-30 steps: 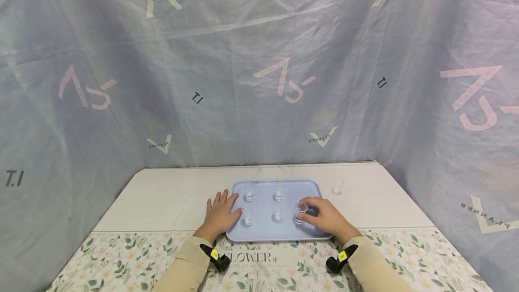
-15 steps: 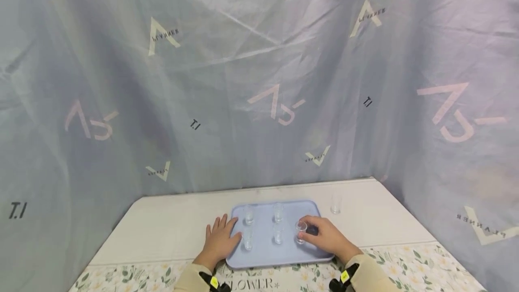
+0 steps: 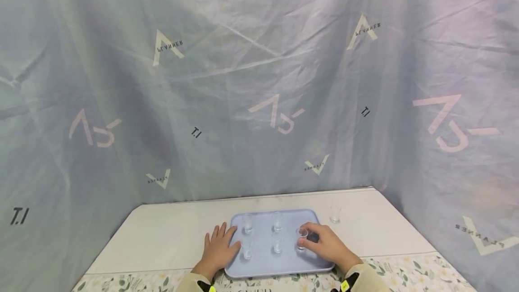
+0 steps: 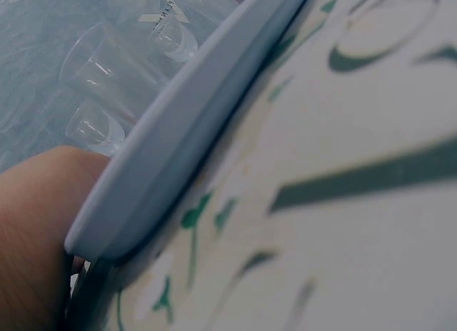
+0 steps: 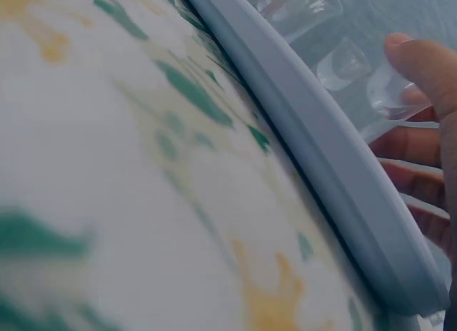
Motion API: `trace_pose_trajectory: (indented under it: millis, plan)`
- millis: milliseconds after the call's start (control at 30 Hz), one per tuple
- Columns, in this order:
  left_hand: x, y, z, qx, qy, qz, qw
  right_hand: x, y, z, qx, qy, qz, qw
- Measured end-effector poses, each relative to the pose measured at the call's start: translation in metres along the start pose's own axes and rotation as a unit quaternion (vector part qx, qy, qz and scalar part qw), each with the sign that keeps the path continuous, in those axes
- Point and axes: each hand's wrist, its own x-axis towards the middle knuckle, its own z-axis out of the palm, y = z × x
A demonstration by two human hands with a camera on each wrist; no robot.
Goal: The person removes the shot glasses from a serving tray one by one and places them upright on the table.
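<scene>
A pale blue tray (image 3: 263,268) lies on the table with small clear glasses upright on it. My right hand (image 3: 329,246) pinches one shot glass (image 3: 301,240) between thumb and fingers at the tray's right side. Two more stand at the back, a left glass (image 3: 248,224) and a middle glass (image 3: 277,222). In front of them are another left glass (image 3: 247,251) and another middle glass (image 3: 277,244). My left hand (image 3: 219,250) rests at the tray's left edge, fingers spread, thumb near the front left glass. In the right wrist view, the thumb (image 5: 421,63) lies against the held glass.
One more clear glass (image 3: 335,215) stands on the white table (image 3: 170,233), just beyond the tray's back right corner. A floral cloth (image 3: 405,269) covers the near side. Grey printed curtains (image 3: 227,102) hang behind and at both sides.
The head view has tilted upward, so tray and hands appear lower. Both hands stay in about the same place on the tray, the right still holding the shot glass.
</scene>
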Motion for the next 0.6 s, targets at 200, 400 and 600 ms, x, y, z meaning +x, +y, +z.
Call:
trace_pose_trajectory:
  millis: [200, 400, 600]
  plan:
    - [0.000, -0.002, 0.001, 0.007, 0.006, 0.000, 1.0000, -0.003, 0.004, -0.012, -0.043, 0.085, 0.025, 0.995]
    - [-0.002, 0.004, -0.001, -0.002, 0.004, 0.008, 1.0000, -0.021, 0.016, -0.045, -0.096, 0.114, 0.069, 0.986]
    - [-0.002, 0.006, -0.008, 0.002, -0.005, 0.005, 1.0000, -0.043, 0.031, -0.074, -0.134, 0.082, 0.142, 0.977]
